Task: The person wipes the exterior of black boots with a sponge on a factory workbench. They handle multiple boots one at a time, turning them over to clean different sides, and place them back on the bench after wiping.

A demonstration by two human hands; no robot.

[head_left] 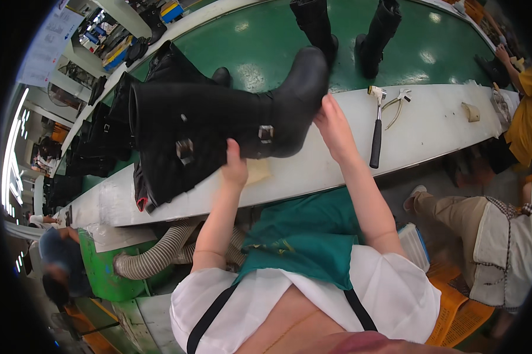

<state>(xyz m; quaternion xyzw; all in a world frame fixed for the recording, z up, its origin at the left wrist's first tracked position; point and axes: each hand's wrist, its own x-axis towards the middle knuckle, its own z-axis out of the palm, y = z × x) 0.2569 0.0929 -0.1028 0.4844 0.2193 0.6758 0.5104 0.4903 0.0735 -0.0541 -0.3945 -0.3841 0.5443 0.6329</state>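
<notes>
A tall black boot [218, 112] with silver buckles is held on its side above the white worktop, its toe end raised toward the upper right and its shaft opening at the left. My left hand [235, 171] grips the boot's lower side near the middle, thumb up against it and the other fingers hidden beneath. With its fingers stretched along the sole, my right hand [334, 127] touches the toe end. A hammer [376, 130] with a black handle lies to the right of that hand, beside pincers [397, 107].
Two upright black boots [379, 38] stand on the green conveyor surface [251, 26] beyond. More black boots [98, 141] crowd the left. The white worktop [442, 127] carries a beige curved piece [470, 112]. Co-workers [522, 112] are at right; a ribbed hose [154, 259] runs below.
</notes>
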